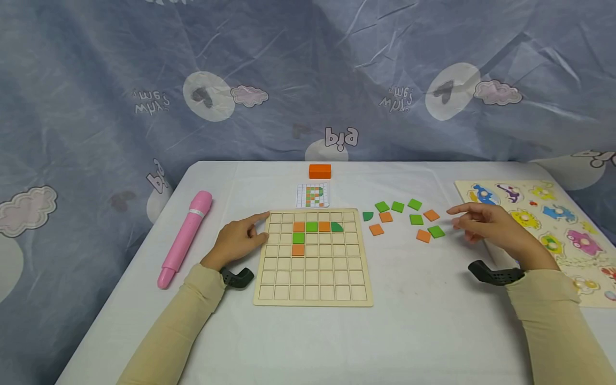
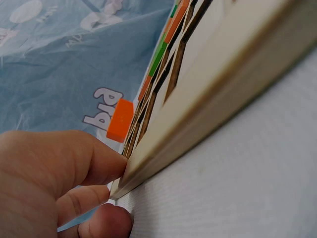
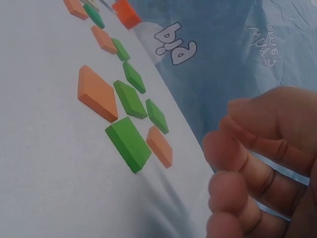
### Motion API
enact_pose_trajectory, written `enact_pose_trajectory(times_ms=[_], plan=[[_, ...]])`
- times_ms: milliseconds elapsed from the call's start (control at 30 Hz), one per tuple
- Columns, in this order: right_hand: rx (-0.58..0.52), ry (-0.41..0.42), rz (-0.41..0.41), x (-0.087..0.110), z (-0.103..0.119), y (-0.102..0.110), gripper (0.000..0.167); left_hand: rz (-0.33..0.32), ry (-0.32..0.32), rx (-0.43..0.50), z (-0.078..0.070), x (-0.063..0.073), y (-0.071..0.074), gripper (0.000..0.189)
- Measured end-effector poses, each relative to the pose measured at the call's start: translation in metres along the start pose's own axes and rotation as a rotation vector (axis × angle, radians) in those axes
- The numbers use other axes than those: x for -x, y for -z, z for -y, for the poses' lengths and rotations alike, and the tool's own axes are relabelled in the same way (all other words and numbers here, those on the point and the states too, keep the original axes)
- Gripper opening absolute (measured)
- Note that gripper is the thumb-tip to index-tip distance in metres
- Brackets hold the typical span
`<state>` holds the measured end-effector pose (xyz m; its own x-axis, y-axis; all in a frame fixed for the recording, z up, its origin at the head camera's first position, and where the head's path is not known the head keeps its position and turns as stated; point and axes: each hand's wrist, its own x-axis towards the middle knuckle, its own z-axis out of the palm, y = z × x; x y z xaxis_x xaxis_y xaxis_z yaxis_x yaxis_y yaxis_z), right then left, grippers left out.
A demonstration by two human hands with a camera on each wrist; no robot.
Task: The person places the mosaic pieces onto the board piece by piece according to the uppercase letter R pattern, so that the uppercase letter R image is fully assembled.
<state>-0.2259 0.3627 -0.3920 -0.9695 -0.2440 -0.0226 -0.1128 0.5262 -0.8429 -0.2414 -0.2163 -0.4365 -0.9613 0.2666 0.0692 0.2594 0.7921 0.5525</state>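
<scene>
A square wooden grid board [image 1: 313, 294] lies on the table, with orange, green and dark green tiles in its upper cells. My left hand [image 1: 237, 240] is at the board's upper left edge, its index finger stretched to the corner and its thumb touching the side. In the left wrist view, the thumb [image 2: 101, 161] rests against the board's rim [image 2: 208, 94]. Over the table's right side, my right hand [image 1: 495, 227] hovers with loosely bent fingers and holds nothing. Beside it lie loose tiles, among them a green square tile [image 3: 130, 145] and an orange square tile [image 3: 97, 93].
Behind the board are a small pattern card [image 1: 301, 195] and an orange block [image 1: 320, 171]. A pink pen-shaped object [image 1: 185, 240] lies on the left. On the right, a picture puzzle board [image 1: 522, 232] is partly hidden by my right hand and arm. A printed curtain [image 1: 269, 43] hangs behind the table.
</scene>
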Motion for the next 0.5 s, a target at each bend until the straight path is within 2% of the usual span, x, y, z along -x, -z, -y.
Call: enact_pose_trajectory(times_ms=[300,500], plan=[[-0.045,-0.007,0.024,-0.0007,-0.0058,-0.0017,0.042,0.003,0.003,-0.001,0.0004,0.0001,0.0,0.06],[0.039,-0.09,0.069,-0.004,-0.0042,-0.0068,0.022,0.003,0.002,-0.005,0.0012,-0.0006,-0.0006,0.06]])
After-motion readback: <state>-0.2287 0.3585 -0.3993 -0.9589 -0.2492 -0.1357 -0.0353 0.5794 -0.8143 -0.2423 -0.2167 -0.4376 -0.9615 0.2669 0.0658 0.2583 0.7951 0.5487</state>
